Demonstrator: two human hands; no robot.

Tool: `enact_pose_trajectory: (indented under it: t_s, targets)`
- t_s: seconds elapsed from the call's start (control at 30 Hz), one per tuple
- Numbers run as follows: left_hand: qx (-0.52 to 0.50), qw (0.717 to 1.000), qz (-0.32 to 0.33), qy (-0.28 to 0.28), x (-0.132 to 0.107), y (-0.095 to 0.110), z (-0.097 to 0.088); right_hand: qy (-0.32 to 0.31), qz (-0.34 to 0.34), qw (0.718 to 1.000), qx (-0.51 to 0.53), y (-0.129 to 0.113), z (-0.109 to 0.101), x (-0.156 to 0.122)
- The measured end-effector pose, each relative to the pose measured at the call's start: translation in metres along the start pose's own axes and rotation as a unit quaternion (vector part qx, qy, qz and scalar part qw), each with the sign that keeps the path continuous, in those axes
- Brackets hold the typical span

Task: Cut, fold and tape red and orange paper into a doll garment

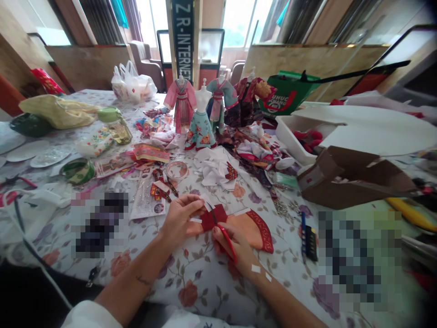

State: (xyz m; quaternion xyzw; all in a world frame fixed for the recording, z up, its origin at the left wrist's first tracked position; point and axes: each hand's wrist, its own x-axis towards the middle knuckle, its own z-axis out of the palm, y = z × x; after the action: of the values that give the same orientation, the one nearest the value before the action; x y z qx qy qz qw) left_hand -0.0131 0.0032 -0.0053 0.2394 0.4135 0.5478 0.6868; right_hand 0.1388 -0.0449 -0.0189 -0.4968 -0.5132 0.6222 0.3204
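1. a dark red cloth piece (211,217) is being worked on at about 12 o'clock from the wrists. it is lying over a peach fabric panel (247,230) edged with red patterned trim, on a floral tablecloth (201,291).
2. the left hand (180,218) is being kept in a narrow pinch, with the cloth piece being held by its thumb and fingers.
3. the right hand (235,248) is being closed narrowly around a slim red-handled tool (227,242), which is being held like a pen, its tip angled toward the cloth. the exact kind of tool cannot be told.
4. the cloth is being steadied close beside the tool's tip, and this is judged to be sound: the layers are being kept flat, and slipping is being limited. small white strips (196,220) are being kept clear of the tip.
5. doll outfits on dress forms (200,123) are being displayed at 12 o'clock, a brown cardboard box (355,180) is being left at 2 o'clock, and a ribbon roll (78,171) is being left at 10 o'clock.
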Motion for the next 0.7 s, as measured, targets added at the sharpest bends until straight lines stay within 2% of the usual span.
enact_pose_trajectory:
  t_s: [0.1,0.17,0.27,0.4,0.53,0.7]
  targets:
    - [-0.028,0.999,-0.045,-0.005,0.0,0.001,-0.001,-0.006,0.004,1.0,-0.002,0.001,-0.001,0.001]
    - [-0.034,0.998,-0.051,0.002,0.0,0.002,-0.001,-0.013,0.003,1.0,-0.003,0.001,-0.002,0.001]
    - [-0.02,0.999,-0.009,0.024,0.001,0.004,-0.001,-0.022,-0.004,1.0,-0.001,-0.001,-0.004,0.002]
    - [0.008,1.0,0.018,0.005,0.0,0.003,0.001,-0.026,-0.007,1.0,-0.012,-0.004,-0.005,0.001]
    - [0.005,0.999,-0.029,-0.016,-0.003,0.001,0.002,-0.025,0.005,1.0,-0.012,-0.009,-0.004,-0.002]
    - [0.007,0.992,-0.124,-0.016,-0.006,0.001,0.003,-0.008,0.011,1.0,-0.011,-0.013,-0.003,-0.003]
